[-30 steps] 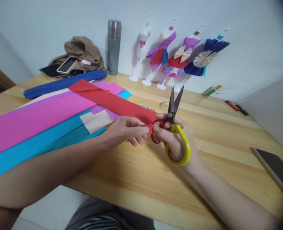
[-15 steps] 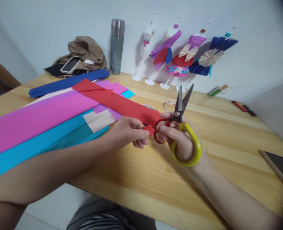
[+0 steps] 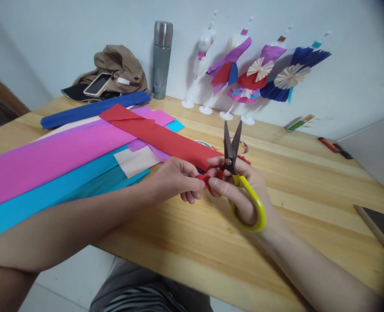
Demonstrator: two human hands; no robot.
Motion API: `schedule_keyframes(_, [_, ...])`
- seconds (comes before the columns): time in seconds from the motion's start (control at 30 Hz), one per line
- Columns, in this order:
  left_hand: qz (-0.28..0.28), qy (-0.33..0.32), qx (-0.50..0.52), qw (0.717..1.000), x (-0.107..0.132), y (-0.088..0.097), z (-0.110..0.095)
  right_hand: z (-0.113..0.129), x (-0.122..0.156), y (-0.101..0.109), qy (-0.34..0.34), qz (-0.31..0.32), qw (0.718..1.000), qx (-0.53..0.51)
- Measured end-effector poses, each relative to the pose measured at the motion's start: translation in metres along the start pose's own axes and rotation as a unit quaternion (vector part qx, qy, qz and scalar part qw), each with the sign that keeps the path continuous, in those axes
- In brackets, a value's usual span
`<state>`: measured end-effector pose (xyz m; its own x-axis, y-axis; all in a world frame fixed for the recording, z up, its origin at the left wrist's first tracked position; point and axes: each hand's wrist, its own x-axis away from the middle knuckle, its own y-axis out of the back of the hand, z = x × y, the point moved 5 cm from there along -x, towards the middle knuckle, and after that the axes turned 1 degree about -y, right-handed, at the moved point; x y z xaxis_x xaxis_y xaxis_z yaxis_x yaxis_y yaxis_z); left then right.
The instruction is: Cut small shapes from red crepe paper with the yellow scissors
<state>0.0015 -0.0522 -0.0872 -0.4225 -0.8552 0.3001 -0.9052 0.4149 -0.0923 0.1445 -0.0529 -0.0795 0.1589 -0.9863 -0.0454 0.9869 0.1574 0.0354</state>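
Note:
My left hand [image 3: 175, 178] pinches a small red paper cut-out [image 3: 204, 178] between thumb and fingers, just above the wooden table [image 3: 185, 234]. My right hand [image 3: 240, 190] touches that same piece with its fingertips while holding scissors [image 3: 235, 173] with a yellow and a red handle loop. The scissor blades point up and away, slightly apart. A long red crepe paper strip [image 3: 159, 136] lies behind both hands.
Pink [image 3: 49, 160], teal [image 3: 58, 190] and dark blue [image 3: 94, 108] crepe sheets cover the left. A steel flask [image 3: 162, 60], a brown cloth with a phone [image 3: 97, 83], and several paper-dressed mannequins [image 3: 244, 73] stand by the wall. A dark flat object [image 3: 380, 227] sits right.
The scissors have tilted from leaning right to nearly upright, and their blades are closer together. Both hands have drawn together on the red cut-out.

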Motion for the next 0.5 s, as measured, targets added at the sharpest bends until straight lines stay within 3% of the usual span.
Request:
schedule_keyframes(0.2, [0.021, -0.041, 0.018, 0.999, -0.003, 0.003, 0.006, -0.003, -0.003, 0.003, -0.008, -0.029, 0.999, -0.029])
schedule_keyframes(0.33, [0.002, -0.042, 0.070, 0.997, -0.007, 0.007, 0.012, -0.004, -0.004, 0.005, -0.024, -0.073, 0.994, -0.075])
schedule_keyframes(0.5, [-0.017, -0.047, 0.094, 0.994, -0.007, 0.007, 0.013, -0.004, -0.004, 0.003, -0.026, -0.072, 0.993, -0.086])
